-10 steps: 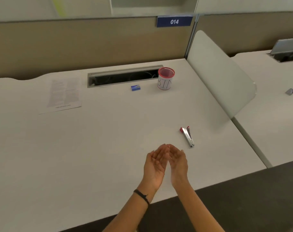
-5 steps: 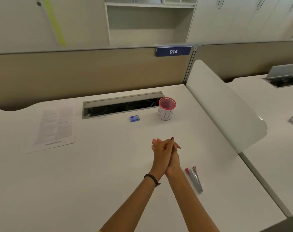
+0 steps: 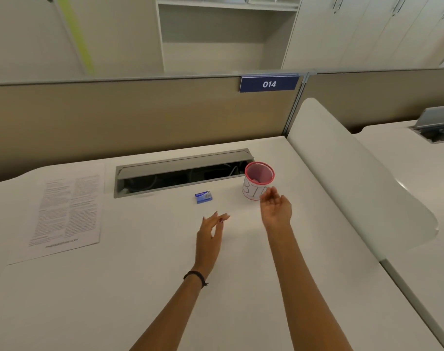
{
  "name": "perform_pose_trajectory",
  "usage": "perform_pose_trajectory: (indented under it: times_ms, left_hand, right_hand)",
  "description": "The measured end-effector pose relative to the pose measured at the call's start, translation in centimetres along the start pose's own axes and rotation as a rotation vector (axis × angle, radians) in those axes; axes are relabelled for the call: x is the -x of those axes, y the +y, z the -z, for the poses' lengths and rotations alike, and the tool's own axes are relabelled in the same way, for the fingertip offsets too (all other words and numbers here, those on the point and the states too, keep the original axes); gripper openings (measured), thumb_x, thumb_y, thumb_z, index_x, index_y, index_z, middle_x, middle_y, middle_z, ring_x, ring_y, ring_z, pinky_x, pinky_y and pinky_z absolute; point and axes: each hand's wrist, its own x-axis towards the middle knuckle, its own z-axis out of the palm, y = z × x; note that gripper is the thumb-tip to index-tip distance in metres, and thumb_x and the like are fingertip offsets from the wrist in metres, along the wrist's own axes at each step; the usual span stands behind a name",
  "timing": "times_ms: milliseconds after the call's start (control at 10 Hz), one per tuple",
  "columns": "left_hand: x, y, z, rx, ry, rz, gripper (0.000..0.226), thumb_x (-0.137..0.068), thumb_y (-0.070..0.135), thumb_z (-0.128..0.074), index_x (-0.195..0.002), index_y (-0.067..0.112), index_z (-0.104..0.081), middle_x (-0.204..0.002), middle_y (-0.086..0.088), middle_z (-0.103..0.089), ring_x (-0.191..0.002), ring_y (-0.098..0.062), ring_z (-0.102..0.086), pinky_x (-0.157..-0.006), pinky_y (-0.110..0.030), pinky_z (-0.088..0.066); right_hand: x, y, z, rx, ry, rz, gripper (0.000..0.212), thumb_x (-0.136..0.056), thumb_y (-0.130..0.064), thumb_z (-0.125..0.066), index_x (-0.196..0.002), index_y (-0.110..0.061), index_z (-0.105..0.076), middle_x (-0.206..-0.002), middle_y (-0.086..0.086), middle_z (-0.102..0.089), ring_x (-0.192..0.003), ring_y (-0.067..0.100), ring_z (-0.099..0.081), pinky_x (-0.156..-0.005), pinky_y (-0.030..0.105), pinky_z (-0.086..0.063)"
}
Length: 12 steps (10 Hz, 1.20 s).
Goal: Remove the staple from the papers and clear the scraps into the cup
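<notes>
A white paper cup (image 3: 256, 181) with a pink rim and the letters BIN stands upright at the back of the white desk (image 3: 140, 287). Just in front of it hovers my right hand (image 3: 275, 209), fingers relaxed and palm turned up, holding nothing. My left hand (image 3: 212, 228) floats over the desk's middle with straight fingers, also empty. The printed papers (image 3: 66, 211) lie flat at the far left, well away from both hands. No staple can be made out on them.
A small blue staple box (image 3: 203, 197) lies left of the cup. Behind it is an open cable slot (image 3: 180, 173) in the desk. A white curved divider (image 3: 355, 178) bounds the right side; a beige partition stands at the back.
My hands were clasped together half a second ago; now they are apart, the right one moved toward the cup. The camera tilted up, and the stapler tool dropped out of view.
</notes>
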Motion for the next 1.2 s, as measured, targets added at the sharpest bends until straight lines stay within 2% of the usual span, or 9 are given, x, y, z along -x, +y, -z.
perform_pose_trajectory:
  times_ms: [100, 300, 500, 600, 700, 800, 900, 1100, 1200]
  left_hand:
    - [0.2, -3.8, 2.5, -0.027, 0.008, 0.094, 0.026, -0.097, 0.016, -0.042, -0.106, 0.029, -0.062, -0.116, 0.015, -0.059, -0.128, -0.006, -0.04, -0.115, -0.026, -0.016]
    - [-0.6, -5.5, 3.7, -0.059, -0.04, 0.055, 0.026, -0.097, 0.016, -0.043, -0.109, 0.025, -0.064, -0.114, 0.023, -0.059, -0.123, 0.01, -0.038, -0.11, -0.012, -0.015]
    - [-0.6, -6.6, 3.7, -0.083, -0.022, 0.026, 0.026, -0.097, 0.021, -0.043, -0.11, 0.021, -0.065, -0.116, 0.01, -0.064, -0.124, -0.005, -0.045, -0.113, -0.019, -0.018]
    - [-0.6, -6.1, 3.7, -0.059, -0.015, 0.025, 0.024, -0.096, 0.016, -0.044, -0.11, 0.016, -0.065, -0.111, 0.011, -0.066, -0.119, -0.001, -0.049, -0.113, -0.024, -0.019]
    - [-0.6, -6.4, 3.6, -0.078, -0.031, 0.048, 0.025, -0.096, 0.019, -0.045, -0.111, 0.02, -0.064, -0.114, 0.011, -0.064, -0.122, 0.003, -0.044, -0.112, -0.015, -0.017]
    - [-0.5, -7.1, 3.6, -0.119, -0.06, 0.083, 0.023, -0.096, 0.03, -0.042, -0.111, 0.037, -0.059, -0.121, 0.008, -0.062, -0.131, -0.013, -0.038, -0.106, -0.005, -0.014]
    - [-0.2, -7.2, 3.8, -0.177, -0.091, 0.097, 0.022, -0.096, 0.036, -0.04, -0.109, 0.047, -0.055, -0.129, 0.009, -0.056, -0.134, -0.008, -0.031, -0.104, -0.006, -0.014]
    - [1.6, -6.0, 5.8, -0.495, -0.262, -0.115, 0.037, -0.099, 0.02, -0.035, -0.136, 0.019, -0.044, -0.145, 0.011, -0.031, -0.135, 0.001, -0.018, -0.115, -0.021, -0.006]
    - [2.7, -6.1, 6.9, -0.764, -0.394, -0.171, 0.052, -0.096, 0.033, -0.014, -0.144, 0.017, -0.024, -0.154, 0.002, -0.013, -0.142, -0.011, -0.008, -0.113, -0.023, 0.002]
  right_hand:
    - [-1.8, -0.9, -2.9, 0.034, 0.005, 0.098, 0.04, -0.1, -0.016, -0.025, -0.064, -0.011, -0.044, -0.066, 0.003, -0.043, -0.051, 0.01, -0.041, -0.046, 0.016, -0.036]
    - [-5.5, -0.7, -7.8, 0.449, 0.078, 0.315, 0.03, -0.086, 0.004, -0.029, -0.07, -0.015, -0.046, -0.061, 0.001, -0.044, -0.049, 0.009, -0.039, -0.048, 0.017, -0.035]
    - [-8.4, 0.4, -7.6, 0.975, -0.032, 0.574, 0.038, -0.078, 0.01, -0.032, -0.07, -0.016, -0.059, -0.075, 0.005, -0.063, -0.078, 0.021, -0.06, -0.075, 0.028, -0.05]
    - [-8.6, 0.5, -7.1, 1.129, -0.093, 0.646, 0.037, -0.081, 0.009, -0.036, -0.079, -0.01, -0.068, -0.087, 0.009, -0.069, -0.088, 0.023, -0.064, -0.075, 0.025, -0.05]
    - [-8.7, 0.4, -6.7, 1.228, -0.129, 0.674, 0.04, -0.08, 0.013, -0.039, -0.094, -0.006, -0.071, -0.101, 0.009, -0.07, -0.099, 0.021, -0.062, -0.075, 0.021, -0.049]
    - [-7.8, 0.1, -6.5, 1.227, -0.153, 0.681, 0.04, -0.079, 0.014, -0.041, -0.099, -0.006, -0.069, -0.114, 0.007, -0.066, -0.108, 0.018, -0.057, -0.083, 0.027, -0.05]
    - [-6.8, 0.1, -5.8, 1.182, -0.21, 0.707, 0.032, -0.08, 0.009, -0.045, -0.098, -0.003, -0.069, -0.119, 0.008, -0.063, -0.11, 0.018, -0.054, -0.073, 0.019, -0.046]
    - [-3.7, 1.4, -3.1, 1.22, -0.333, 0.718, 0.023, -0.088, 0.002, -0.048, -0.098, -0.005, -0.067, -0.109, 0.009, -0.062, -0.105, 0.026, -0.055, -0.081, 0.031, -0.051]
    - [-1.9, 2.8, -1.2, 1.27, -0.374, 0.63, 0.03, -0.086, 0.009, -0.044, -0.105, -0.003, -0.063, -0.114, 0.014, -0.058, -0.108, 0.03, -0.053, -0.086, 0.03, -0.049]
